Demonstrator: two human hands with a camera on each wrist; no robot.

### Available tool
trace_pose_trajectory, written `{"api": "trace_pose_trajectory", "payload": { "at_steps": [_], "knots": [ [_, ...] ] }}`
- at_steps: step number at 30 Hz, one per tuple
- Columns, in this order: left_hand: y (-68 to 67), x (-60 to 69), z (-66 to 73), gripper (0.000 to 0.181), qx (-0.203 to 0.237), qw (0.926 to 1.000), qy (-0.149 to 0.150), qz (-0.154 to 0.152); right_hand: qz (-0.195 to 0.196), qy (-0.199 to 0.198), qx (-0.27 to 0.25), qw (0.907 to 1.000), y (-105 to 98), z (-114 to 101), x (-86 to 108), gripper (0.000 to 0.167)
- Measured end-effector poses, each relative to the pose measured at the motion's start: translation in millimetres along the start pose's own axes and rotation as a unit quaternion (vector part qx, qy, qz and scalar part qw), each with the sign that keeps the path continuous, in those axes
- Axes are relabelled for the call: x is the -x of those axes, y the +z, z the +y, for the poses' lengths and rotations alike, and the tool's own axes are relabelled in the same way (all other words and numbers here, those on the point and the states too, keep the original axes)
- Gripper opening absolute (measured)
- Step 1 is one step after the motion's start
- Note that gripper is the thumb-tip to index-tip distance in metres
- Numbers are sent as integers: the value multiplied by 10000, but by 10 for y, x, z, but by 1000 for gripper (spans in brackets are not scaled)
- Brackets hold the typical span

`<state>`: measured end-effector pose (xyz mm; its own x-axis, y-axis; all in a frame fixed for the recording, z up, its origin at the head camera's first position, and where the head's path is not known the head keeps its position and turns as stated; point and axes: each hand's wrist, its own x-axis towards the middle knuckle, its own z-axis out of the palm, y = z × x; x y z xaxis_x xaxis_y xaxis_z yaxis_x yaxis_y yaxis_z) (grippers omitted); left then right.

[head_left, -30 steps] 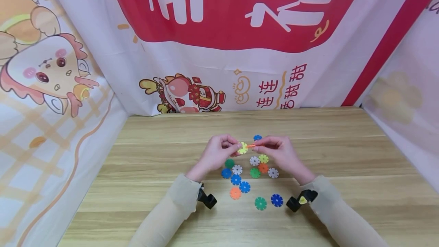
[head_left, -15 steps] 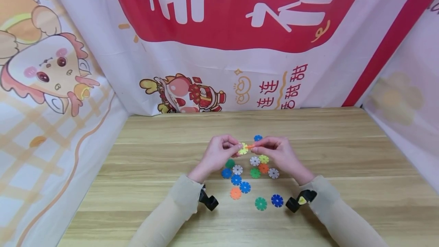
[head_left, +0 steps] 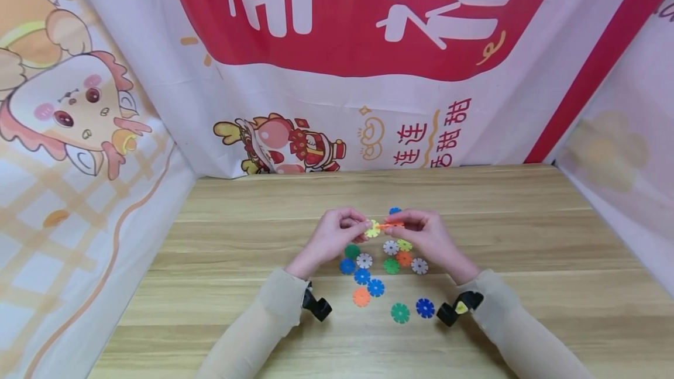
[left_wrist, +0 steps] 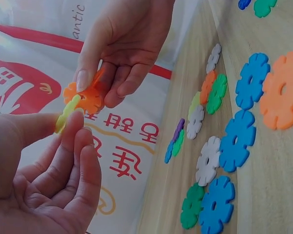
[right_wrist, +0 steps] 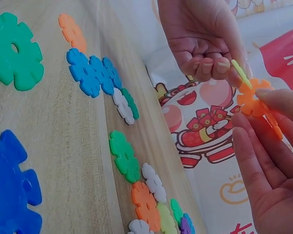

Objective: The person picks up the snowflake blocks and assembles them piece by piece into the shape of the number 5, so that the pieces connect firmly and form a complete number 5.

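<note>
Above the table, my left hand [head_left: 336,233] pinches a yellow notched plastic disc [head_left: 372,228] between thumb and fingertips. My right hand [head_left: 427,234] pinches an orange notched disc [right_wrist: 250,101], which meets the yellow one edge to edge at an angle. A second orange piece [right_wrist: 273,124] sticks out at a slant from the orange disc, against the right fingers. Whether the notches of yellow and orange are fully interlocked, I cannot tell. Below the hands lie a white disc [head_left: 391,247], a green disc [head_left: 352,251] and a blue disc [head_left: 347,266].
Several more notched discs lie flat on the wooden table [head_left: 237,250], among them an orange disc [head_left: 361,296], a teal-green disc [head_left: 400,313] and a dark blue disc [head_left: 425,307] nearer the person. Printed cloth [head_left: 316,92] hangs behind the table and along both sides.
The right hand's fingers have shifted slightly on the orange pieces, and more orange shows between them. The left hand keeps its pinch on the yellow disc. The discs on the table stay put.
</note>
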<state>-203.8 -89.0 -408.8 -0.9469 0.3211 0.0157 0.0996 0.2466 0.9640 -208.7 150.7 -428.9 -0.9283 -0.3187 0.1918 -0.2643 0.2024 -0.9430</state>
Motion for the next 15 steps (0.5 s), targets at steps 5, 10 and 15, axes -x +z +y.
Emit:
{"api": "trace_pose_trajectory", "payload": {
  "at_steps": [5,10,15],
  "knots": [
    [-46,-7,-20,26,-30,9999,82,-122,88,6,-43,10000,-15,-1,6,17],
    [-140,-3,-42,32,-364,9993,122,-12,175,89,34,9998,-70,-7,10,18],
    [-227,11,-119,33,-855,9960,223,-123,214,160,108,9996,-131,-4,19,21]
  ]
}}
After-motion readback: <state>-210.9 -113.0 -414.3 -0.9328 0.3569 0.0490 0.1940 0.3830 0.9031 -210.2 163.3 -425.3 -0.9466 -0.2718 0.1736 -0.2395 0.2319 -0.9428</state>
